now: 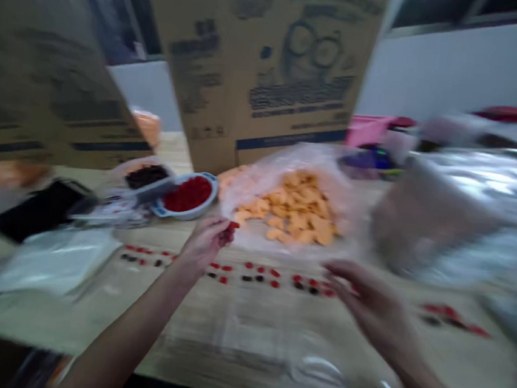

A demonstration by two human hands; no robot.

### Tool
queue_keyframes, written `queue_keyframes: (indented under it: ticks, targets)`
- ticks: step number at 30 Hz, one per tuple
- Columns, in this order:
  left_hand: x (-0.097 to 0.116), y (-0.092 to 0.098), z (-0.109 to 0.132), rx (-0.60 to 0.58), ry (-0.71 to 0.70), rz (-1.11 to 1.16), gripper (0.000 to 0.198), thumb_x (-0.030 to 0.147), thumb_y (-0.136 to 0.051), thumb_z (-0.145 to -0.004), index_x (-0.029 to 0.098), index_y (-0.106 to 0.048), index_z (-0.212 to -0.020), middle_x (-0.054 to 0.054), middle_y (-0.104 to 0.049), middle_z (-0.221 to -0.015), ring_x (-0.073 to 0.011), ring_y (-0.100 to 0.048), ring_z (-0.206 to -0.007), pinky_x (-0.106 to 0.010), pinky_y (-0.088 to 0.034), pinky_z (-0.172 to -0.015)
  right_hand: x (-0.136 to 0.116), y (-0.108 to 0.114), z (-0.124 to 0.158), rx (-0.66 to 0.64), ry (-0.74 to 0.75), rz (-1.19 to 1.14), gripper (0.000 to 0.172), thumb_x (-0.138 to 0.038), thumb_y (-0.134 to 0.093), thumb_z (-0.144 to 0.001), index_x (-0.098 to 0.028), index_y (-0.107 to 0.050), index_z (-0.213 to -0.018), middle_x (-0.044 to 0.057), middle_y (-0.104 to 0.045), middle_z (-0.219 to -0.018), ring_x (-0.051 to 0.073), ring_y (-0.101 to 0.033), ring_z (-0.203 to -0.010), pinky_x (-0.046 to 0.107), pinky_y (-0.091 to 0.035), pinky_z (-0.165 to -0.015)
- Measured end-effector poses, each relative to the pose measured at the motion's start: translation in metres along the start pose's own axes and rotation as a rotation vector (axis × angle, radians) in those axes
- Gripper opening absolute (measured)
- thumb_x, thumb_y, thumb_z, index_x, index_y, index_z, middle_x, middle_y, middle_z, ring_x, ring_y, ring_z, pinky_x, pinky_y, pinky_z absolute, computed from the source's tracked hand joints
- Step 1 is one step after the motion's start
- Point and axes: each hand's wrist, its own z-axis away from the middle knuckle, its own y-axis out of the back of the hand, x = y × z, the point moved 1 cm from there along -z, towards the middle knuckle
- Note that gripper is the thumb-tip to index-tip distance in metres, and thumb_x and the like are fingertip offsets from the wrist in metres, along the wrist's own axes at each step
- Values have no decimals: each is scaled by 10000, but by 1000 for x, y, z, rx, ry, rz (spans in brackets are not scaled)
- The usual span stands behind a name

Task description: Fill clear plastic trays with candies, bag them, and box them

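Bag [299,154], one: orange pieces [303,207] heaped at its mouth, plentiful.
Bowl [191,214], left of the bag: well stocked with red pieces [190,192].
Tub [116,174], farther left of the bag: black pieces [147,176] inside.
Groups [259,278], in a row before the bag: red and black, laid out; no orange seen among them.
Cluster [448,312], right of the bag and nearer: red and black, less orderly.
Left hand [203,243], at the bag's front left: closed around a small red clutch [227,235].
Right hand [369,305], at the bag's front right: fingers part-curled; blurred, contents cannot be told.
Progress, judged: partway, ample stock left.
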Motion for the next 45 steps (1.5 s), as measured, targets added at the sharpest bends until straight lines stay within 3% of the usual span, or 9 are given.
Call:
queue_keyframes:
  ticks: [6, 13, 17, 18, 21, 24, 32, 40, 45]
  targets:
    - [-54, -67, 44, -323, 417, 92, 41, 154, -652, -668, 180, -681, -656, -37, -616, -626, -118, -536, -541, -224, -424, -484, -28, -36, 0, -30, -111, -497, 202, -228, -646, -799, -228, -642, -1001, -11, -665, -854, 142, -638, -798, 282, -508, -788]
    - [-95, -109, 73, -493, 613, 87, 158, 259, -732, -658, 155, -696, -771, -68, -653, -741, -150, -586, -615, -255, -464, -531, -7, 17, 44, 90, -160, -522, 42, -235, -639, -801, -202, -659, -818, -6, -658, -797, 148, -617, -751, 265, -498, -728]
    - [-93, -96, 77, -491, 652, 46, 163, 250, -711, -703, 111, -687, -786, -98, -663, -802, -169, -614, -689, -263, -501, -614, 49, 87, 59, 156, -233, 35, 85, -265, -601, -805, -191, -643, -812, 25, -681, -799, 161, -632, -743, 271, -498, -712]
    - [-91, -89, 77, -439, 646, 48, 135, 226, -684, -724, 107, -684, -787, -99, -662, -800, -173, -618, -697, -266, -507, -618, 65, 107, 60, 163, -270, 272, 89, -261, -579, -806, -194, -638, -808, 21, -680, -787, 158, -628, -727, 262, -490, -684]
    - [-82, -64, 77, -173, 632, 56, 111, 123, -564, -766, 105, -672, -783, -97, -661, -784, -182, -628, -691, -286, -526, -614, 108, 163, 62, 141, -334, 460, 103, -160, -532, -768, -175, -634, -762, 39, -668, -729, 170, -616, -693, 264, -462, -661]
    - [-75, -42, 80, 87, 625, 60, 175, 72, -486, -762, 110, -658, -767, -97, -659, -767, -183, -633, -668, -298, -539, -599, 139, 194, 60, 49, -357, 593, 168, -78, -501, -702, -171, -639, -679, 43, -656, -679, 175, -595, -675, 271, -429, -683]
    - [-82, 3, 79, 216, 618, 144, 172, 96, -544, -686, 139, -653, -811, -75, -666, -792, -211, -648, -691, -329, -556, -577, 177, 194, 58, -149, -351, 824, 231, -38, -489, -717, -147, -693, -719, 81, -687, -812, 179, -601, -755, 263, -397, -738]
    - [-77, -12, 92, 280, 642, 142, 192, 75, -446, -769, 124, -629, -738, -82, -646, -706, -186, -629, -599, -302, -532, -524, 188, 189, 60, -242, -330, 925, 219, -48, -527, -771, -151, -719, -780, 62, -697, -846, 159, -612, -790, 230, -398, -759]
    - [-74, -3, 99, 156, 591, 196, 238, 75, -407, -825, 96, -626, -732, -99, -644, -701, -176, -629, -613, -283, -518, -548, 178, 192, 69, -269, -321, 957, 213, -113, -525, -846, -81, -724, -776, 137, -684, -784, 167, -602, -701, 270, -387, -649]
